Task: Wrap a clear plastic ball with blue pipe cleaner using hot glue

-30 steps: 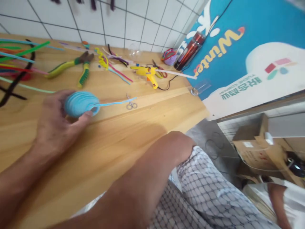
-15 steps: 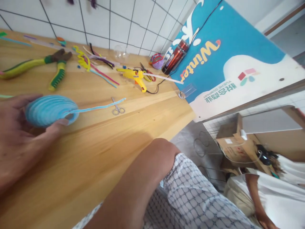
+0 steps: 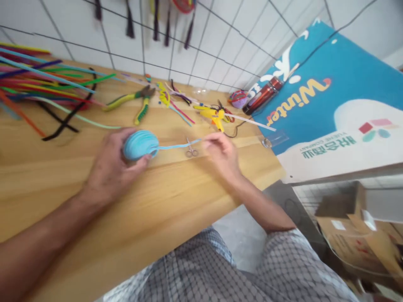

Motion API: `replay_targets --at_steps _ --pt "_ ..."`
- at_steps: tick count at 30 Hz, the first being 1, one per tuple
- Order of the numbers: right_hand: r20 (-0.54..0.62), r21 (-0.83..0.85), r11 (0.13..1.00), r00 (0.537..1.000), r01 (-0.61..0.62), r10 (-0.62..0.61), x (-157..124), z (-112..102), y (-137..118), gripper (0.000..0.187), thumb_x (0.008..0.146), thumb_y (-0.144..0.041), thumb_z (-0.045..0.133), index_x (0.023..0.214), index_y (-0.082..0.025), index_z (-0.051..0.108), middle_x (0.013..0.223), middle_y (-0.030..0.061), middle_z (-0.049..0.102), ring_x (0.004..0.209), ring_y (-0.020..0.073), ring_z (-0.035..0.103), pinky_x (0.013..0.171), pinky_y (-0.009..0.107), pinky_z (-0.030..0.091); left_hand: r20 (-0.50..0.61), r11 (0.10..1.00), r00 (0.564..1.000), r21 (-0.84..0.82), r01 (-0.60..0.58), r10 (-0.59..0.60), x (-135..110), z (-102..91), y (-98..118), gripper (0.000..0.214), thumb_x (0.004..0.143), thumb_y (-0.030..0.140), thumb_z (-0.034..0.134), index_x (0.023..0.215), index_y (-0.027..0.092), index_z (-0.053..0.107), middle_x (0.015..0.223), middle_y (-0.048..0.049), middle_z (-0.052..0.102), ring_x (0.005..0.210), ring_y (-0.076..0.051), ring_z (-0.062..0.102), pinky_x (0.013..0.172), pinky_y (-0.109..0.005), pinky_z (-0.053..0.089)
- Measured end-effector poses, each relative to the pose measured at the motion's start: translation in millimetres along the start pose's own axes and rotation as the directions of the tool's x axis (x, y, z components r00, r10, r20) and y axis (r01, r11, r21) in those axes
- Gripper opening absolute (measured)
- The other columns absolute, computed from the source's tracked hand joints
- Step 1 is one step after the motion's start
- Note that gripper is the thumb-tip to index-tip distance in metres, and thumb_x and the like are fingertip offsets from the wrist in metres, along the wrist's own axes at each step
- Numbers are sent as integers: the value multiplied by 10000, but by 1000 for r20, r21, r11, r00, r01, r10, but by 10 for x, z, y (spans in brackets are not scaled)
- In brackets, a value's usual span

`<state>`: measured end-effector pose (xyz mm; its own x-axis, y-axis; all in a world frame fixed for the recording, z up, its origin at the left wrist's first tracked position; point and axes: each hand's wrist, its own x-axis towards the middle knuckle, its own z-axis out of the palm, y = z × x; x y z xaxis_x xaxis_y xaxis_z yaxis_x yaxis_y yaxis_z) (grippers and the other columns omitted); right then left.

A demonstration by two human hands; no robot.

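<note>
My left hand [image 3: 108, 165] is wrapped round a light blue ball [image 3: 138, 146], coiled in ridged rows, with a small dark opening at its right end. From that end a light blue pipe cleaner [image 3: 173, 147] stretches to the right. My right hand [image 3: 223, 155] pinches its far tip between thumb and fingers; the tip itself is blurred. Below the pipe cleaner, between my hands, small scissors [image 3: 191, 152] lie on the wooden table [image 3: 163, 188]. Beyond the ball are pliers [image 3: 143, 102] with yellow and green handles.
Many coloured pipe cleaners [image 3: 59, 86] are heaped at the back left. A yellow glue gun [image 3: 214, 115] with a white glue stick lies toward the back right, its cord trailing. A red thermos [image 3: 262, 96] stands by the blue board [image 3: 302, 79]. Cardboard boxes [image 3: 355, 235] are off the table's right side.
My right hand has come up from near my lap and taken the free end of the pipe cleaner. My left hand still holds the ball. The view has swung left.
</note>
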<state>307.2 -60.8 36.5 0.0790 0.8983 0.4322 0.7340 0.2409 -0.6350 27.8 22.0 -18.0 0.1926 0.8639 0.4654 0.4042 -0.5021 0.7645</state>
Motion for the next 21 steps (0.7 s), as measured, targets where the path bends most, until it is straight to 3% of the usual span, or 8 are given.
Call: replay_targets --at_steps 2,3,5,7,12,17,21 --pt "-262 -32 984 951 -176 162 185 -151 599 250 980 -451 652 1138 -258 639 1113 53 725 1025 210 698 935 401 590 1 999 999 21 -46 46 -29 14 -37 672 777 391 832 1398 262 608 1359 -93 674 1252 -347 655 1125 -586 560" --pt "-336 -54 969 918 -241 209 286 -227 890 335 922 -471 707 1158 -250 618 1167 73 706 1079 232 681 969 441 578 -1 997 997 26 -75 75 -41 18 -55 676 793 396 826 1411 263 589 1373 -99 665 1280 -344 645 1134 -579 558" --pt "-408 -87 947 878 -310 250 481 -331 1351 469 840 -483 770 1191 -232 585 1248 116 672 1172 272 641 1054 521 531 -14 992 993 24 -120 120 -54 25 -79 674 812 399 826 1421 273 566 1375 -100 659 1300 -339 637 1135 -572 563" --pt "-350 -127 933 896 -336 275 648 -341 1591 539 812 -470 790 1230 -218 560 1262 142 666 1180 289 640 1070 540 519 -16 990 989 11 -144 144 -55 28 -89 679 821 395 830 1430 281 551 1379 -105 652 1307 -350 635 1130 -587 566" --pt "-152 -249 898 930 -363 334 924 -133 1537 467 788 -436 813 1155 -230 610 1080 120 737 1026 305 690 962 492 563 -25 984 984 20 -175 176 -42 34 -102 675 827 379 841 1433 302 553 1371 -105 662 1292 -365 649 1114 -615 580" --pt "-191 -237 910 935 -341 300 1073 -45 1348 205 843 -352 681 999 -230 629 978 117 740 969 310 687 940 489 562 -53 982 980 22 -190 191 -38 51 -117 655 849 384 829 1434 301 547 1354 -99 667 1268 -341 658 1102 -584 596" --pt "-160 -124 975 974 -183 163 1101 35 980 252 885 -458 642 984 -227 625 975 75 736 923 268 688 903 458 586 -35 973 974 59 -222 224 -43 35 -78 639 874 358 797 1443 242 531 1374 -130 655 1296 -347 653 1115 -566 589"
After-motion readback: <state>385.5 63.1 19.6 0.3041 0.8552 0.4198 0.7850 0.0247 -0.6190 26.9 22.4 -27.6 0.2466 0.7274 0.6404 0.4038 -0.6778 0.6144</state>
